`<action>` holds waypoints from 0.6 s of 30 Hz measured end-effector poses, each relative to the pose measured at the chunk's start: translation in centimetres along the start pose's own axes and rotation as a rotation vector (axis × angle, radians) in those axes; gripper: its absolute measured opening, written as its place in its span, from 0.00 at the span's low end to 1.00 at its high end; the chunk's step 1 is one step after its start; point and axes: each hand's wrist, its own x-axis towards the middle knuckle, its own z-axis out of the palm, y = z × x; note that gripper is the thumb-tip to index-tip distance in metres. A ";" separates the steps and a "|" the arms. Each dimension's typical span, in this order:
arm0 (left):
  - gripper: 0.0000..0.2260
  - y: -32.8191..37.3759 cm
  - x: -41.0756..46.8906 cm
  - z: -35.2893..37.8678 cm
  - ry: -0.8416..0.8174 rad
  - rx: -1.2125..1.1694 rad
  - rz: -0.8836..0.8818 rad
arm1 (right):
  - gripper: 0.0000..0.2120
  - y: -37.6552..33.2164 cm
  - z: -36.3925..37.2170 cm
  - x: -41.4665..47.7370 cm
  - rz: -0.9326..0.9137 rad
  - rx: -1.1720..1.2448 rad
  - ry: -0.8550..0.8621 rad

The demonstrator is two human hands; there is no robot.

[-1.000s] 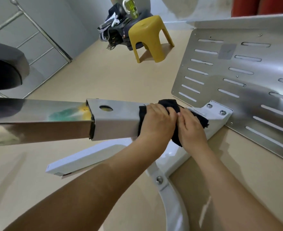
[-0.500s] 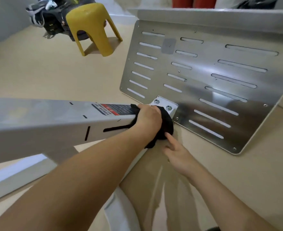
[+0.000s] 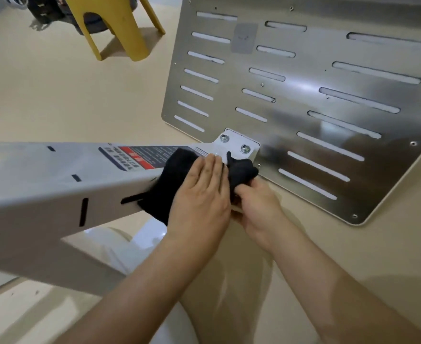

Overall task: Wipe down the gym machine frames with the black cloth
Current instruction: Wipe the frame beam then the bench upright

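Printed label point(image 3: 135, 158) on top face of grey frame beam point(image 3: 43, 184): red band, dark panel with fine white print, and a row of large dark letters along its near edge. All of it is upside down to the camera and too blurred to read. Black cloth point(image 3: 177, 175) covers the label's right end. Grey square sticker point(image 3: 244, 38) on slotted metal plate point(image 3: 303, 95): faint mark, illegible. Nothing readable.

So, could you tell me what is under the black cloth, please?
The black cloth, under the left hand, lies over the frame beam and the end of its warning label; that covered stretch is hidden.
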 end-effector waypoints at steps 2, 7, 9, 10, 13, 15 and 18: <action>0.31 0.9 -0.5 0.3 -0.006 -0.075 0.021 | 0.11 -0.2 -0.1 1.8 -0.057 -0.117 0.188; 0.30 2.9 -1.1 5.0 -0.050 -0.314 -0.016 | 0.22 -0.8 -2.1 6.0 -0.316 -0.802 0.490; 0.26 2.8 -1.6 7.1 -0.227 -0.375 -0.077 | 0.31 0.5 -1.4 7.1 -0.364 -0.945 0.353; 0.26 2.7 -1.8 8.0 -0.275 -0.379 -0.107 | 0.34 1.6 -1.1 7.4 -0.370 -0.991 0.296; 0.27 3.8 -2.8 9.0 -0.302 -0.413 -0.152 | 0.37 6.1 -1.4 6.7 -0.331 -1.234 0.174; 0.27 4.3 -3.4 8.5 -0.310 -0.445 -0.199 | 0.34 9.2 -1.5 5.1 -0.305 -1.487 0.123; 0.27 4.4 -4.7 8.2 -0.348 -0.470 -0.255 | 0.34 12.7 -0.1 1.5 -0.287 -1.650 -0.013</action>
